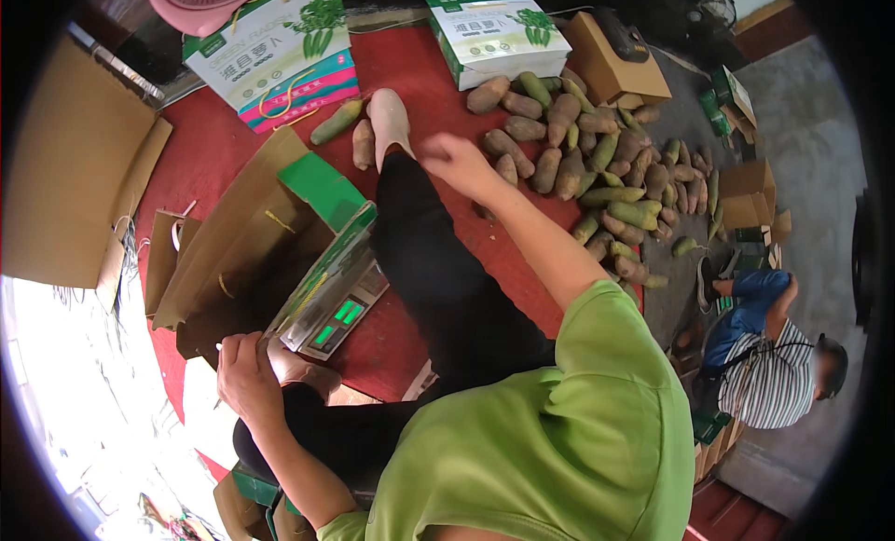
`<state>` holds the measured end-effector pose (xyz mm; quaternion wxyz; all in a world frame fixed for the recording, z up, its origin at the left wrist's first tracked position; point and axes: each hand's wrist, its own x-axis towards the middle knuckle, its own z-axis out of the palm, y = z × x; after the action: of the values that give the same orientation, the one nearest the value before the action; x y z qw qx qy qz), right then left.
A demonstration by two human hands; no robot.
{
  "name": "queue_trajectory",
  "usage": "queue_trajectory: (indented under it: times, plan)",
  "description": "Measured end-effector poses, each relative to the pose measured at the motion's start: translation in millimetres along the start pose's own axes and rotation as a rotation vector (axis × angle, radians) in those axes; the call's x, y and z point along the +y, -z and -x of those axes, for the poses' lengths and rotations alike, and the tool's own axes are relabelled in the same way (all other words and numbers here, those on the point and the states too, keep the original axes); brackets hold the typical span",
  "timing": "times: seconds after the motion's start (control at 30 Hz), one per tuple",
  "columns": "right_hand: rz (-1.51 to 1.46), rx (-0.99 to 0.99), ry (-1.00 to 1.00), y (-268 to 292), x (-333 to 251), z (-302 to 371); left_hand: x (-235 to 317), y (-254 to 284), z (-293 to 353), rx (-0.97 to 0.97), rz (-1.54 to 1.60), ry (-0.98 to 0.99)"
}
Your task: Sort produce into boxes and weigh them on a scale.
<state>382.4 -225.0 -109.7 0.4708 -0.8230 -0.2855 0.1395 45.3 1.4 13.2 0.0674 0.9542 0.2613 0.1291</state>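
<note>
Two grips, head view: both are bare hands, well apart, one on each side of the raised leg.
Left grip [247, 378]: the fingers are curled close to the near corner of the open box [228, 252]; a small white tip shows at them, but I cannot tell whether they hold something or press the box.
Right grip [459, 165]: it hangs just right of the light shoe [389, 122], with fingers half bent and somewhat blurred; I cannot tell whether it is empty.
Radishes [604, 151]: the big heap lies to the right of the right grip, the nearest ones just beside it; one green radish [337, 123] and one brown radish [363, 146] lie to its left, past the shoe.
Open box and scale [334, 319]: the box leans ahead of the left grip; the scale is just ahead and to the right of this grip, its display lit green. It seems that the box rests on the scale, but the contact is hidden.
Closed carton [499, 42]: ahead of the right grip, beyond the heap's far edge.
Step in hand: by my judgement, the right grip works at the heap's side, while the left grip attends to the box.
Next move calls for: to take a radish, the right grip should open wide enough for one thick body and choose from the heap's edge, so the neighbours do not roll; the left grip should steady the box.
</note>
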Motion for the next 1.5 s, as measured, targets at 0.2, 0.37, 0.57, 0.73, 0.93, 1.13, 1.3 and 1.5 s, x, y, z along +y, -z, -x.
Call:
queue_trajectory:
  times: [0.2,0.37,0.57,0.73,0.93,1.13,1.3,1.5]
  plan:
    - [0.088,-0.128,-0.608,-19.3,171.6,138.3,0.3,6.7,3.3,-0.003,0.053,0.076]
    - [0.455,-0.289,-0.49,-29.0,262.0,187.6,2.4,-3.0,0.6,-0.018,0.028,0.079]
    - [-0.172,0.219,-0.971,-23.4,250.7,157.1,-0.9,-2.7,-0.3,0.023,-0.019,-0.001]
    - [-0.028,0.43,-1.008,-14.4,265.9,118.1,0.7,-6.2,-1.1,0.053,0.001,-0.027]
    - [-0.096,0.633,-1.095,-32.7,290.2,85.8,1.9,-10.3,0.9,0.038,0.006,0.068]
    - [-0.146,0.579,-1.052,-39.6,314.1,73.2,3.1,-7.1,-0.5,0.019,0.026,0.091]
    - [-0.301,0.67,-0.985,-35.6,298.1,72.4,0.6,-3.1,-5.0,0.028,0.009,0.104]
    - [-0.57,0.345,-1.089,-15.3,239.4,74.8,-2.8,3.8,-4.6,0.019,0.005,0.03]
